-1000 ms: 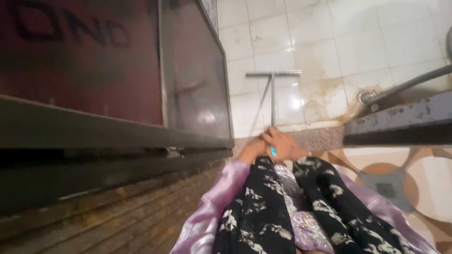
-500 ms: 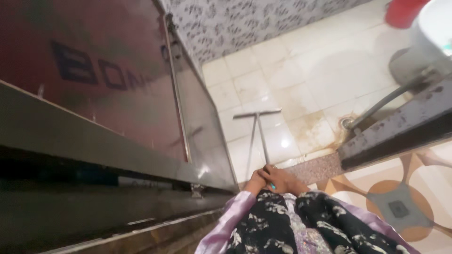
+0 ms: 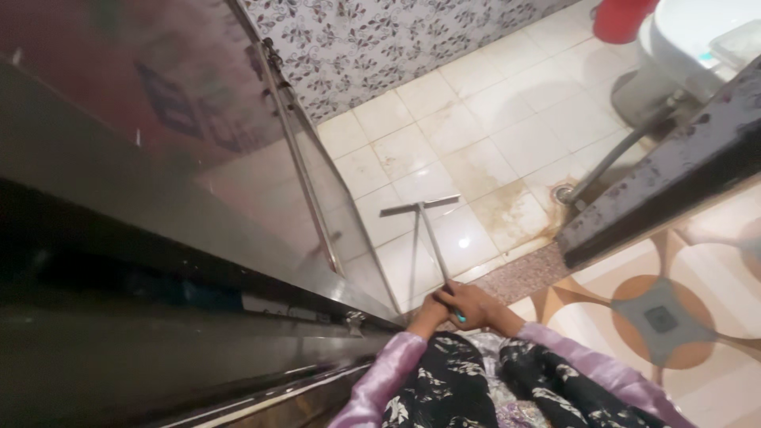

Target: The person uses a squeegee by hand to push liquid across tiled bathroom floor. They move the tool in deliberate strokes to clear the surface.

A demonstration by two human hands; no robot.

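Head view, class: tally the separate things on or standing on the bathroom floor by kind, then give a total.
Floor squeegee, handle held by the left hand and right hand: 1
Red bucket: 1
White toilet: 1
Round floor drain: 1
Grey hose running to the drain: 1
Total: 5

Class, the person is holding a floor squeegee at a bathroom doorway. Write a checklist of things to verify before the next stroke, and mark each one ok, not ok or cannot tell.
1. Both hands on the handle: right hand wraps the squeegee handle's near end, left hand beside it. Ok.
2. Blade flat on the floor tiles: it looks flat. Ok.
3. Path to the floor drain: brown stained patch lies between, with no objects. Ok.
4. Door clear of the handle: apart. Ok.
5. Hose near the drain: may obstruct. Cannot tell.
6. Floor dry: cannot tell.
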